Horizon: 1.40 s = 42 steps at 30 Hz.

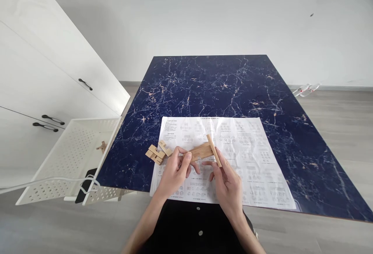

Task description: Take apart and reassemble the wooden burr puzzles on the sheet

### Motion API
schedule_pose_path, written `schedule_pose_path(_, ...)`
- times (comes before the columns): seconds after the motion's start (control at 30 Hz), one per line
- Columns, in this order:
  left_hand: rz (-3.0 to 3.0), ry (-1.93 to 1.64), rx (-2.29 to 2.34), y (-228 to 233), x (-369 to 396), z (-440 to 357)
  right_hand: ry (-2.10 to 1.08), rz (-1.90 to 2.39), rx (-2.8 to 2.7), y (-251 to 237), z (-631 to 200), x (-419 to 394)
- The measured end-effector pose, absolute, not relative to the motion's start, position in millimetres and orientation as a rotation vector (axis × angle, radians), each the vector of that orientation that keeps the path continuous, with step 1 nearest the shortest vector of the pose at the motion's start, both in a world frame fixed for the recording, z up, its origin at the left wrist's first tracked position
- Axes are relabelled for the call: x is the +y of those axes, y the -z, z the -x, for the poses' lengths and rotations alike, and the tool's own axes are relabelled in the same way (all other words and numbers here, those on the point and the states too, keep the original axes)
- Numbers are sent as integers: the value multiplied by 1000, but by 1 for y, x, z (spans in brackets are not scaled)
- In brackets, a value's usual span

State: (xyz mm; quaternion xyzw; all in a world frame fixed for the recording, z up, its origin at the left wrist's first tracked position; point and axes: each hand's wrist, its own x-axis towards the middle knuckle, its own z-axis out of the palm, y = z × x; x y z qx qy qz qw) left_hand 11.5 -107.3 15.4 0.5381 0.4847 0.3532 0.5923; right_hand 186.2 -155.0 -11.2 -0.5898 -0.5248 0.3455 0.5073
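Note:
My left hand [175,173] grips a flat wooden puzzle piece [202,151], thumb on top and fingers curled beneath. A notch shows in the near edge of this piece. Against its right end stands a narrow wooden strip [213,149], tilted, with my right hand [229,180] closed on its lower part. Whether the two pieces are joined or only touching, I cannot tell. Left of my left hand lie several notched wooden puzzle pieces [155,154], at the left edge of a creased paper sheet [247,156] printed with small diagrams.
The sheet lies on a blue marble-patterned table [215,86], along its near edge. At the left stands a white perforated basket [55,168] with a small wooden object [101,147] inside. A white cabinet [58,75] is beyond it, and a white cable [43,182] crosses the basket.

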Motion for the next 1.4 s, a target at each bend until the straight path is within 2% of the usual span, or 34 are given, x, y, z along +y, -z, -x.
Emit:
schedule_pose_path(1.03, -1257, -867, 1119, -12, -120, -4, -892, 1176, -1335, 17, -188, -154)
schedule_pose_path(1.4, -1257, -876, 1107, -14, -118, -15, -809, 1194, -1386, 16, -188, -154)
